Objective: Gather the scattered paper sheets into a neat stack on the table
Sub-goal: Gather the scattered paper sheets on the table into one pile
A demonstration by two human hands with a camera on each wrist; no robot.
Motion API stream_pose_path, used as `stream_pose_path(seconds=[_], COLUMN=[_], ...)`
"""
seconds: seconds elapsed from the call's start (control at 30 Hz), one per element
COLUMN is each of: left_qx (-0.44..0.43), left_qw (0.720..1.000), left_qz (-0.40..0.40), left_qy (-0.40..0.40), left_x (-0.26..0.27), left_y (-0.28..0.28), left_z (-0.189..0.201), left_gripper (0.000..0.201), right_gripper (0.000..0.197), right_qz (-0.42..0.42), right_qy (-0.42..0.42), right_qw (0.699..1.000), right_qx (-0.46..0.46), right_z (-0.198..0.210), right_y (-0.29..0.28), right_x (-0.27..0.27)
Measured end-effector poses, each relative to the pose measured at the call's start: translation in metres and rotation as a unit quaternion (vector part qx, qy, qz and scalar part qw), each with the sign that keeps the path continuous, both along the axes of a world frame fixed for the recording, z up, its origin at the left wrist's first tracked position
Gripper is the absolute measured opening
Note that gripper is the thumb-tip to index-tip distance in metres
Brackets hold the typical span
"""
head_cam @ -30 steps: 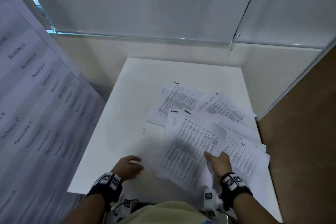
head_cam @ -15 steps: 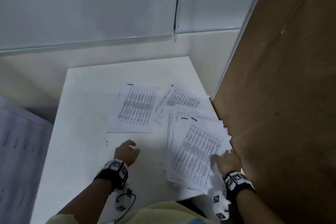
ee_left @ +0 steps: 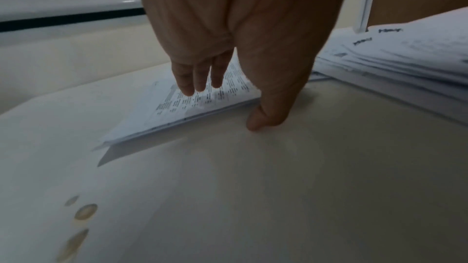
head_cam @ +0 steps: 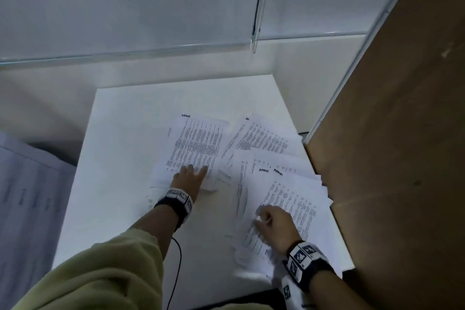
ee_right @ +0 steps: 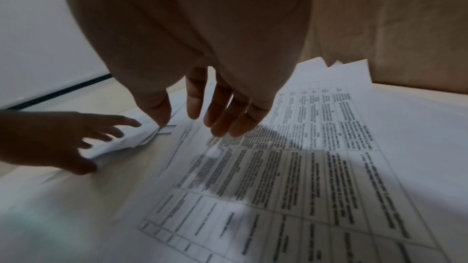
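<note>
Printed paper sheets lie scattered on the white table. A small pile of sheets sits mid-table; my left hand rests on its near edge with fingers straight. In the left wrist view the left hand has its fingers over those sheets and its thumb on the table. A single sheet fans out behind. A larger loose pile fills the near right; my right hand hovers over its left part. In the right wrist view the right hand holds nothing, its relaxed fingers above the top sheet.
A brown board wall stands close along the table's right side. A glass partition rises behind. A printed banner lies left of the table. A black cable hangs from my left wrist. Small stains mark the tabletop.
My left hand has reached forward from the bare table onto the mid-table sheets, fingers now straight. My right hand has shifted left from the pile's right edge. The head view has turned right.
</note>
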State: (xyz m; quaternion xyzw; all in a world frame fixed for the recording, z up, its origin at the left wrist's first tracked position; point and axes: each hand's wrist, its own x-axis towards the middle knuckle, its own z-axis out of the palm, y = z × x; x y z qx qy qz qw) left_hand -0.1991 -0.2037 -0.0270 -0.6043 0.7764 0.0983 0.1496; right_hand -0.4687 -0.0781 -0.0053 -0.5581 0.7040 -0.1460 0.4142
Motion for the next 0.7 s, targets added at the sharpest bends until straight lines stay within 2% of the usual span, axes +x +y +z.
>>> stream_pose_path(seconds=[0.1, 0.17, 0.27, 0.33, 0.4, 0.43, 0.53, 0.63, 0.7], left_qx=[-0.009, -0.034, -0.033, -0.019, -0.017, -0.018, -0.026, 0.009, 0.042], left_qw=[1.000, 0.999, 0.999, 0.999, 0.999, 0.997, 0.977, 0.964, 0.958], left_qz=[0.023, 0.020, 0.017, 0.025, 0.044, 0.058, 0.081, 0.036, 0.007], left_qy=[0.019, -0.001, -0.033, -0.029, 0.017, 0.056, 0.195, 0.264, 0.285], left_x=[-0.004, -0.004, -0.003, -0.005, -0.006, -0.004, 0.004, 0.013, 0.019], left_y=[-0.007, -0.012, -0.015, -0.010, 0.004, 0.014, 0.058, 0.109, 0.140], left_z=[-0.006, -0.006, -0.001, 0.003, 0.005, 0.003, -0.007, -0.012, -0.007], left_gripper=[0.067, 0.054, 0.036, 0.035, 0.034, 0.033, 0.037, 0.042, 0.041], right_gripper=[0.026, 0.032, 0.034, 0.032, 0.031, 0.037, 0.070, 0.070, 0.066], right_qz=[0.008, 0.006, -0.004, -0.025, -0.050, -0.066, -0.111, -0.173, -0.163], right_qy=[-0.015, -0.025, -0.026, -0.032, -0.059, -0.082, -0.178, -0.289, -0.282], right_qw=[1.000, 1.000, 1.000, 0.999, 0.996, 0.992, 0.970, 0.922, 0.916], right_qx=[-0.003, 0.007, 0.011, 0.024, 0.048, 0.064, 0.119, 0.191, 0.234], right_z=[-0.001, -0.002, -0.010, -0.015, -0.011, -0.006, 0.008, 0.007, 0.005], right_y=[0.004, 0.010, 0.018, 0.020, 0.017, 0.014, 0.000, -0.015, -0.021], right_x=[-0.003, -0.009, -0.023, -0.027, -0.024, -0.020, -0.003, 0.019, 0.039])
